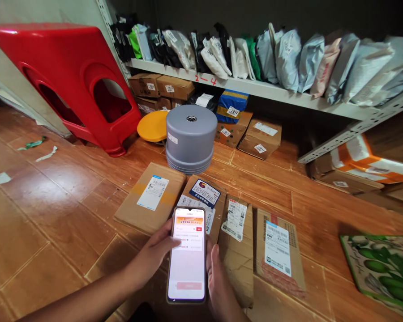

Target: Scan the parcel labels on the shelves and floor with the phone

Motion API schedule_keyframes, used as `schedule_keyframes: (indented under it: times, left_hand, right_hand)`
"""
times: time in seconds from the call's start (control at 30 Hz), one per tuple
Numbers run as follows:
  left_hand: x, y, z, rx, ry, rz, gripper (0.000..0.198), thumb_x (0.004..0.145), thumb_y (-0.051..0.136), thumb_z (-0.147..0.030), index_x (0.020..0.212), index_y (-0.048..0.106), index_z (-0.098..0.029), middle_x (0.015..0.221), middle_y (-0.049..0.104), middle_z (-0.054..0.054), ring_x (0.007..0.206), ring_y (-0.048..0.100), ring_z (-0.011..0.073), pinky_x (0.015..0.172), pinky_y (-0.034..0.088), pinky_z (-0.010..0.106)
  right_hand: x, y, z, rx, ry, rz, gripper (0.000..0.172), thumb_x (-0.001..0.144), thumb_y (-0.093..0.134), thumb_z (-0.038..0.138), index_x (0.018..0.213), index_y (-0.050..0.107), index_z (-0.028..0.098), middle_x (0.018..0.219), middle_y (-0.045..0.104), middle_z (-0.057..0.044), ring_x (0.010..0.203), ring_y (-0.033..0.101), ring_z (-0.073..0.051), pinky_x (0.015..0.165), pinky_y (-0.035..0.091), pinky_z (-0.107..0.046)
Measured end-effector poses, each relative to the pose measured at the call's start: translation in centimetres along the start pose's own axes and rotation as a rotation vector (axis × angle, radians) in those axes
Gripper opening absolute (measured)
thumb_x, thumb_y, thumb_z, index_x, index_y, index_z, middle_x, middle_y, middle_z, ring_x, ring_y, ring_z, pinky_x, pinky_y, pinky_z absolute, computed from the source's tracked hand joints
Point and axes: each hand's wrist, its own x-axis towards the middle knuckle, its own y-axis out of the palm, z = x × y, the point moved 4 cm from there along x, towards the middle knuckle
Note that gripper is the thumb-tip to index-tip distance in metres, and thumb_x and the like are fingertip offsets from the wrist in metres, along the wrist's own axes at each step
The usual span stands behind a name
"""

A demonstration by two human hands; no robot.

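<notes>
A lit smartphone (187, 268) is held upright between my two hands, low in the middle of the head view. My left hand (154, 250) grips its left edge, with the thumb over the screen. Along the right edge, my right hand (218, 281) is closed around the phone; some of its fingers are hidden behind it. Beyond the phone, labelled cardboard parcels lie in a row on the floor: a flat box (127, 210) at left, a box with a dark blue sticker (206, 190), a crumpled box (237, 264) and a box (282, 241) at right.
Past the parcels stand a grey round stool (191, 138), a yellow disc-shaped seat (152, 127) and a red plastic stool (70, 76). A metal shelf (242, 85) holds many bagged parcels, with boxes beneath. On the right floor lies a green-printed carton (379, 268).
</notes>
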Motion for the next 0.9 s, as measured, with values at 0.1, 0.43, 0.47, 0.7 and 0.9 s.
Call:
schedule_keyframes:
  times: [0.1,0.43,0.47,0.7,0.9]
  left_hand:
    - [0.3,-0.2,-0.7,0.044,0.01,-0.082,0.041,0.078,0.061,-0.053,0.096,0.071,-0.017,0.088,0.075,0.006,0.089,0.065,0.0289,0.083,0.046,0.037]
    - [0.2,-0.7,-1.0,0.091,-0.036,-0.156,0.041,0.072,0.064,-0.058,0.068,0.067,-0.017,0.053,0.063,0.0,0.055,0.058,0.0189,0.055,0.044,0.027]
    - [0.2,-0.7,-1.0,0.087,-0.047,-0.176,0.041,0.069,0.067,-0.058,0.065,0.066,-0.017,0.051,0.061,-0.001,0.053,0.057,0.0178,0.055,0.045,0.027]
    - [0.2,-0.6,-1.3,0.098,-0.096,-0.247,0.044,0.058,0.074,-0.059,0.054,0.059,-0.018,0.048,0.058,-0.002,0.047,0.049,0.0138,0.052,0.045,0.025]
    - [0.5,-0.9,-0.4,0.066,-0.031,-0.116,0.044,0.075,0.058,-0.06,0.067,0.063,-0.017,0.056,0.064,0.0,0.049,0.052,0.0144,0.051,0.045,0.024]
  right_hand:
    - [0.1,-0.8,-0.8,-0.08,0.009,0.001,0.064,0.072,0.057,0.077,0.113,0.068,0.028,0.12,0.072,-0.005,0.119,0.06,-0.029,0.104,0.045,-0.044]
    - [0.3,-1.1,-1.4,-0.128,-0.022,0.049,0.066,0.078,0.049,0.076,0.117,0.063,0.025,0.12,0.071,-0.008,0.113,0.062,-0.03,0.097,0.049,-0.044]
    - [0.4,-1.2,-1.4,-0.129,-0.025,0.041,0.067,0.078,0.05,0.076,0.117,0.064,0.024,0.12,0.071,-0.009,0.112,0.063,-0.031,0.096,0.049,-0.045]
    - [0.6,-2.4,-1.8,-0.226,-0.038,0.014,0.064,0.079,0.048,0.077,0.114,0.064,0.026,0.12,0.071,-0.005,0.108,0.063,-0.026,0.098,0.047,-0.04]
    - [0.2,-2.7,-1.8,-0.214,0.054,-0.068,0.066,0.075,0.06,0.072,0.122,0.056,0.026,0.135,0.062,-0.004,0.128,0.051,-0.027,0.106,0.038,-0.041]
